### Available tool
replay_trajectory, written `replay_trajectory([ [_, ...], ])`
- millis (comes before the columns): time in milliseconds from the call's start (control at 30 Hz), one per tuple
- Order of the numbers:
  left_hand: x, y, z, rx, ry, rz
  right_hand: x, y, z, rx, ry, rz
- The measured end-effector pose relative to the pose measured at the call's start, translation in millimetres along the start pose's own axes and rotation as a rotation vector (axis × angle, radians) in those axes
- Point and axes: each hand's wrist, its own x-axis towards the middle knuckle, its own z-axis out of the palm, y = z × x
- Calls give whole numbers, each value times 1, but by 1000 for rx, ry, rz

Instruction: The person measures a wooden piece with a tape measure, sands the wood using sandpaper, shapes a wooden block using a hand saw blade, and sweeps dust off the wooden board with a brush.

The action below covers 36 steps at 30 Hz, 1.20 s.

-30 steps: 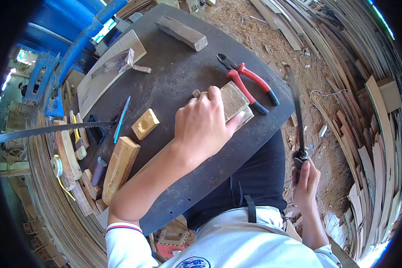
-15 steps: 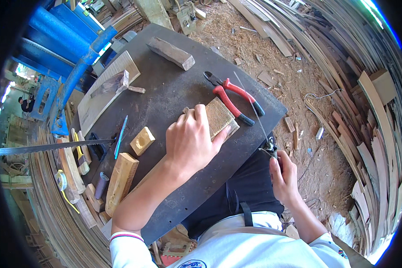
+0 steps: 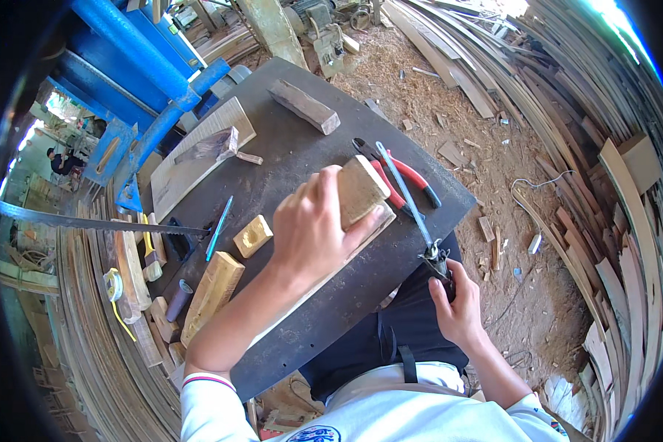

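Observation:
My left hand (image 3: 307,225) is closed round a wooden block (image 3: 359,186), pressing it down on the dark tabletop (image 3: 287,346). The thumb lies along the block's near side, and a pale wooden edge runs out from beneath my wrist. In my right hand (image 3: 460,306), by the table's right edge, is a long narrow metal blade (image 3: 405,193) with a dark, ragged-looking handle. It looks like a thin file, though its kind is unclear. The blade points away from me and passes over red-handled cutting pliers (image 3: 422,188) just right of the block.
To the left lie a small notched block (image 3: 253,236), a teal pen (image 3: 219,228), a wooden piece (image 3: 212,295), a brush (image 3: 151,254) and a tape measure (image 3: 113,286). A toothed saw blade (image 3: 88,219) of the blue machine (image 3: 144,55) crosses there. Stacked planks (image 3: 611,184) line the right.
The blade has turned so its broad face shows, and my right hand has shifted slightly left. The block in my left hand is tilted more upright. The whole view has shifted a little.

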Motion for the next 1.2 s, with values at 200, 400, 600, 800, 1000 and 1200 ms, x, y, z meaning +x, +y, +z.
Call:
replay_trajectory([
  [200, -23, -52, -32, 109, -37, -246, 21, -25, 0, -55, -3, -218],
  [400, -71, -76, -53, 221, -44, -354, 67, -59, 13, -170, -92, -464],
  [600, -91, -64, -48, 255, -150, -490, 104, -111, 55, -138, -255, -575],
  [800, -98, -68, -41, 299, -96, -412, 118, -114, 84, -150, -280, -715],
  [1000, -110, -56, -85, 89, 41, -359, 97, -140, 44, -310, -233, -741],
  [1200, -142, 0, -194, -48, 532, -189, 81, -211, -46, -38, -232, -987],
])
